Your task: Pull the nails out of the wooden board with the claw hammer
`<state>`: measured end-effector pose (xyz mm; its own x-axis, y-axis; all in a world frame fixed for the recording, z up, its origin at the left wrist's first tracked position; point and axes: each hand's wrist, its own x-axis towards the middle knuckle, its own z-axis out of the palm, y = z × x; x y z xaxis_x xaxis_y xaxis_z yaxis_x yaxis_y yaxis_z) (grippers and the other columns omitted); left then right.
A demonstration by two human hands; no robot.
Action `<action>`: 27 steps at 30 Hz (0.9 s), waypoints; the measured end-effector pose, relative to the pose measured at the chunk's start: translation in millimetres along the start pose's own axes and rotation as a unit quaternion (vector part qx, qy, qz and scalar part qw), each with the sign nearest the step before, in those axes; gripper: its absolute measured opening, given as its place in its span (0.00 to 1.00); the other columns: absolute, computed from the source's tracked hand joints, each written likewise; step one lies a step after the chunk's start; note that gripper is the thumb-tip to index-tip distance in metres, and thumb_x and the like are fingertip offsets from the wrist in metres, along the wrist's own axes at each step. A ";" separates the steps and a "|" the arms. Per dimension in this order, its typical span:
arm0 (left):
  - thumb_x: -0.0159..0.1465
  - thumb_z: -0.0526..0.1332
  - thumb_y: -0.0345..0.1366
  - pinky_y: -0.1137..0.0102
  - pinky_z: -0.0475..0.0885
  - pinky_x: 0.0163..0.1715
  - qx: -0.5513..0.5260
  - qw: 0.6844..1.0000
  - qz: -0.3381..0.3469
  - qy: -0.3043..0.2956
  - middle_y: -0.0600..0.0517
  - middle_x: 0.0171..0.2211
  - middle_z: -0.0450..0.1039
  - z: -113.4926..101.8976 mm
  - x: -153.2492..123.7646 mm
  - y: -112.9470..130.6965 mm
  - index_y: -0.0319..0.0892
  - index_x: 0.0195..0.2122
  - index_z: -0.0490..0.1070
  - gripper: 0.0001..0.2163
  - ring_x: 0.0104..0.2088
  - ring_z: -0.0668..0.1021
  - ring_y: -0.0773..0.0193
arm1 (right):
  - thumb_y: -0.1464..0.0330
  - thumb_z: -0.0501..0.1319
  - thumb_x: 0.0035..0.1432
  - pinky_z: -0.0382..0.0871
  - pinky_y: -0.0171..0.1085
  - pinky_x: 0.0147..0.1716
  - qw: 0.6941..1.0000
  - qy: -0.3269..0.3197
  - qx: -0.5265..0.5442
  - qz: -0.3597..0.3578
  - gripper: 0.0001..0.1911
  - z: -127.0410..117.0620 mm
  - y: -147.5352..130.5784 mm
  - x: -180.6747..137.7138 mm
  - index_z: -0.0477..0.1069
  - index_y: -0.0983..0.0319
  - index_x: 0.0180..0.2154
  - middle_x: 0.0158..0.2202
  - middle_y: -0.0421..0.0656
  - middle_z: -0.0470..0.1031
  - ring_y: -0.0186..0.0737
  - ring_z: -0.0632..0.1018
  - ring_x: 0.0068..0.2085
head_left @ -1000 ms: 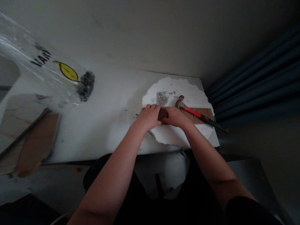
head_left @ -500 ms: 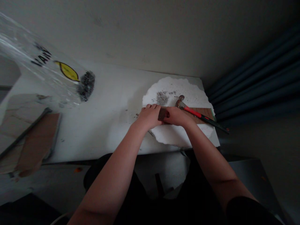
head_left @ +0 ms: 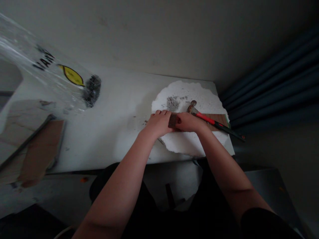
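One left hand [head_left: 158,124], one right hand [head_left: 187,122], close together, both gripping dark brown block [head_left: 172,120] between them, above wooden board [head_left: 220,118] on white slab [head_left: 185,144]! Hammer [head_left: 208,118] just beside right hand, lying across board, handle end jutting past bench [head_left: 119,119] edge. Grey crumbs [head_left: 172,104] on slab, near left fingers. Far left, clear plastic [head_left: 50,74].

A head-worn camera looks forward and down along both forearms [head_left: 132,162] to the hands [head_left: 160,123] at a white bench [head_left: 119,116].

The block [head_left: 172,120] looks matt, the hammer head [head_left: 191,106] rough, rusted metal.
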<state>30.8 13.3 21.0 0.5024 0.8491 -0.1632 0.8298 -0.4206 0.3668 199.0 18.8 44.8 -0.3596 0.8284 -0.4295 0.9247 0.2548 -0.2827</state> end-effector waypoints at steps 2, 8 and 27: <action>0.59 0.66 0.48 0.57 0.67 0.53 -0.001 1.000 0.000 -0.002 0.41 0.60 0.68 -0.1 -0.3 0.2 0.42 0.59 0.64 0.29 0.58 0.68 0.45 | 0.68 0.59 0.62 0.64 0.35 0.32 1.000 0.005 0.002 -0.003 0.12 0.3 0.0 0.3 0.78 0.65 0.42 0.40 0.52 0.81 0.42 0.78 0.36; 0.58 0.67 0.47 0.58 0.67 0.52 0.004 1.000 0.004 -0.001 0.42 0.60 0.68 -0.1 0.3 -0.3 0.42 0.58 0.65 0.29 0.57 0.68 0.46 | 0.69 0.60 0.59 0.62 0.35 0.30 1.000 0.011 0.029 -0.001 0.09 0.6 1.0 -0.2 0.77 0.65 0.39 0.35 0.49 0.81 0.40 0.76 0.32; 0.59 0.66 0.47 0.57 0.68 0.52 0.005 1.000 0.000 -0.001 0.42 0.60 0.69 -2.1 -0.6 0.9 0.41 0.58 0.65 0.29 0.57 0.69 0.46 | 0.75 0.59 0.56 0.61 0.32 0.28 0.994 0.045 0.092 -0.044 0.06 6.6 15.0 -5.0 0.72 0.63 0.37 0.31 0.44 0.79 0.36 0.75 0.29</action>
<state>30.7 13.1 23.4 0.5028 0.8485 -0.1651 0.8323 -0.4236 0.3575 213.8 15.2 37.0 -0.4174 0.8502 -0.3210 0.8488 0.2385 -0.4719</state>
